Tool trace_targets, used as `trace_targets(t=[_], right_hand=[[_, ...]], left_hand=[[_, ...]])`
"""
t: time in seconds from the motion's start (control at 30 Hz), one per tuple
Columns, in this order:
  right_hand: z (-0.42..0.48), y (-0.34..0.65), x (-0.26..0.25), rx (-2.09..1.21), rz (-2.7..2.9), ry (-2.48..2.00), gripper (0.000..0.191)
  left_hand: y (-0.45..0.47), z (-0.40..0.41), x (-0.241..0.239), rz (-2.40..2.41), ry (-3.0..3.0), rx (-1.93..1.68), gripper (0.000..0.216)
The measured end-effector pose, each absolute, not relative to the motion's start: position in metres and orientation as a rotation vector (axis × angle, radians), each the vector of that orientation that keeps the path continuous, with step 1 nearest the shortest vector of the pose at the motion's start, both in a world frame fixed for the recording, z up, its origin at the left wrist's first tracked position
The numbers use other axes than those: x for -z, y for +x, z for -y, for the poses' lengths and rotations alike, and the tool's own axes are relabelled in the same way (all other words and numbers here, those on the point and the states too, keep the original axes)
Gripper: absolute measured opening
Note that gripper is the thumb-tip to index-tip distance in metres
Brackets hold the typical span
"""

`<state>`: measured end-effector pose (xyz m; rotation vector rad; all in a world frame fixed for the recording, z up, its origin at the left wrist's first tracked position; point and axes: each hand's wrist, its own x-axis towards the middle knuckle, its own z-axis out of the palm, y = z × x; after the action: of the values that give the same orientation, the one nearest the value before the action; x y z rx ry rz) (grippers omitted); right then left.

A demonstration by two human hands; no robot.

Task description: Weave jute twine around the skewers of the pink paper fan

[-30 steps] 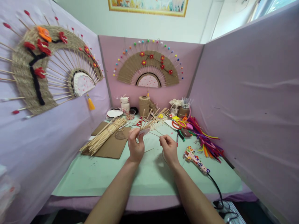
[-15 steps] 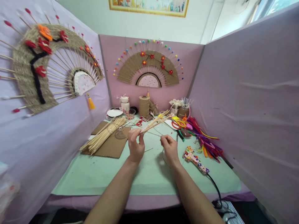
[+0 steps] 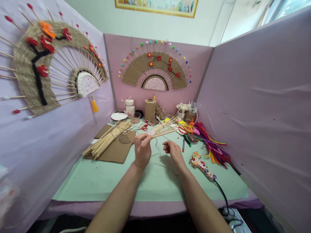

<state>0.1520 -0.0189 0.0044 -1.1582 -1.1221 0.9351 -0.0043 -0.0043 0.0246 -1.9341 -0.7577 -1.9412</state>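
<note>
My left hand is closed around the narrow end of a small fan of bamboo sticks. The sticks spread out to the right, and a pale piece shows at their base by my fingertips. A thin strand of twine hangs just below the sticks. To the right, my right hand hovers over the table with its fingers loosely curled and apart, and no object shows in them. A short loose stick lies on the table between both hands.
A bundle of bamboo sticks lies on cardboard at left. Behind stand a twine spool and a white jar. At right are a patterned glue gun with a black cord, red scissors and pipe cleaners.
My right hand has let go of the twine and its fingers have loosened. The sticks in my left hand have turned slightly and look more fanned out, with the twine now hanging beneath them.
</note>
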Motion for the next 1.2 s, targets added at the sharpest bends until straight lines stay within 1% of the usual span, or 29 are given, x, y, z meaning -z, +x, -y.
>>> trace_targets(t=[0.07, 0.13, 0.2, 0.27, 0.37, 0.4, 0.43, 0.5, 0.57, 0.63, 0.73, 0.8, 0.83, 0.93, 0.97, 1.03, 1.13, 1.17, 1.2], right_hand=[[0.014, 0.156, -0.001, -0.901, 1.017, -1.191, 0.028], [0.013, 0.158, 0.0, -0.796, 0.954, -1.193, 0.024], [0.017, 0.156, -0.002, -0.75, 1.012, -1.114, 0.023], [0.024, 0.15, -0.006, -0.799, 1.16, -0.962, 0.03], [0.033, 0.137, -0.011, -0.941, 1.32, -0.75, 0.051], [0.036, 0.133, -0.013, -0.992, 1.323, -0.706, 0.055], [0.037, 0.129, -0.014, -1.041, 1.303, -0.679, 0.054], [0.038, 0.123, -0.014, -1.096, 1.214, -0.677, 0.044], [0.036, 0.12, -0.012, -1.073, 1.099, -0.727, 0.032], [0.032, 0.12, -0.009, -1.03, 1.019, -0.767, 0.025], [0.025, 0.122, -0.004, -0.993, 0.937, -0.774, 0.026], [0.021, 0.126, -0.004, -0.936, 0.891, -0.797, 0.033], [0.02, 0.129, -0.004, -0.901, 0.882, -0.816, 0.037], [0.022, 0.135, -0.009, -0.799, 0.894, -0.862, 0.045], [0.024, 0.136, -0.011, -0.775, 0.904, -0.873, 0.045], [0.029, 0.136, -0.014, -0.751, 0.932, -0.897, 0.046], [0.035, 0.134, -0.015, -0.761, 0.988, -0.95, 0.047], [0.037, 0.133, -0.014, -0.763, 1.019, -0.972, 0.047], [0.038, 0.132, -0.014, -0.758, 1.053, -0.994, 0.047]], left_hand=[[-0.004, 0.003, -0.022, 0.757, -1.937, 1.977, 0.046], [-0.003, 0.002, -0.019, 0.782, -1.967, 1.991, 0.042], [-0.001, 0.003, -0.018, 0.782, -2.004, 1.987, 0.041], [0.001, 0.003, -0.018, 0.729, -2.032, 1.973, 0.046], [0.005, 0.004, -0.018, 0.665, -2.055, 1.926, 0.053], [0.006, 0.004, -0.017, 0.657, -2.064, 1.907, 0.054], [0.008, 0.004, -0.017, 0.655, -2.078, 1.884, 0.053], [0.011, 0.003, -0.014, 0.66, -2.125, 1.821, 0.049], [0.013, 0.003, -0.011, 0.69, -2.196, 1.738, 0.042], [0.015, 0.003, -0.009, 0.746, -2.273, 1.648, 0.037], [0.016, 0.005, -0.012, 0.828, -2.338, 1.6, 0.038], [0.014, 0.007, -0.016, 0.895, -2.304, 1.701, 0.04], [0.013, 0.007, -0.018, 0.945, -2.267, 1.791, 0.038], [0.012, 0.005, -0.02, 1.201, -2.224, 2.112, 0.014], [0.012, 0.003, -0.019, 1.33, -2.247, 2.219, 0.012], [0.013, 0.0, -0.017, 1.63, -2.356, 2.42, 0.021], [0.018, -0.002, -0.014, 2.084, -2.678, 2.668, 0.049], [0.019, -0.001, -0.014, 2.162, -2.805, 2.756, 0.055], [0.02, 0.001, -0.014, 2.186, -2.912, 2.862, 0.056]])
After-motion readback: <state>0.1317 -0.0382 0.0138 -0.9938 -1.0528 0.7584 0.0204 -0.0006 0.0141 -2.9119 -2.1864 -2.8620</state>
